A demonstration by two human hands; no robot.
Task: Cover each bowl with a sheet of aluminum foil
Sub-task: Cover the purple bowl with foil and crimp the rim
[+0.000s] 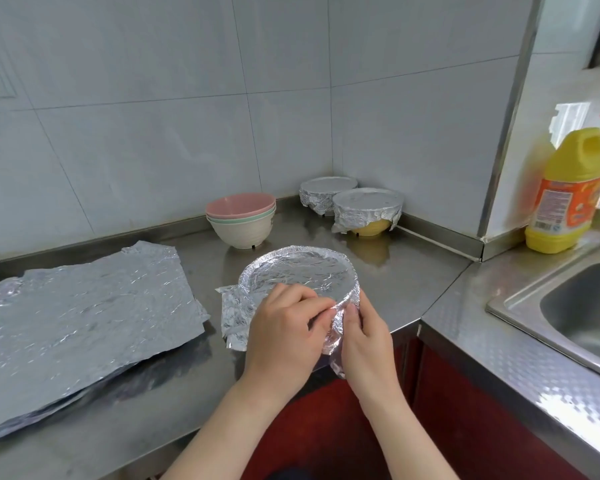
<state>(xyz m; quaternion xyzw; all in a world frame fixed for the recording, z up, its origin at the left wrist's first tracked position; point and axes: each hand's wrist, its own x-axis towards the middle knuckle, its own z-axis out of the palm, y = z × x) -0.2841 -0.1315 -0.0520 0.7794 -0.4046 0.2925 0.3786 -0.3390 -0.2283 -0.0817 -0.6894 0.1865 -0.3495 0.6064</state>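
Counter (395, 271): left hand (284, 327), right hand (364, 330) pinch foil (291, 271).

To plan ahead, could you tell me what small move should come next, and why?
Probably press the left flap down to the side next: the left hand and right hand crimp foil at the near-right rim, while that flap juts out.

left hand (284, 330), right hand (366, 332) close together, both gripping foil (298, 271)

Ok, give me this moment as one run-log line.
action: folding aluminium foil sheet over front bowl's rim | left hand, right hand: gripping foil's near edge | done: two foil-covered bowls in corner | waiting: pink-green-cream bowl stack
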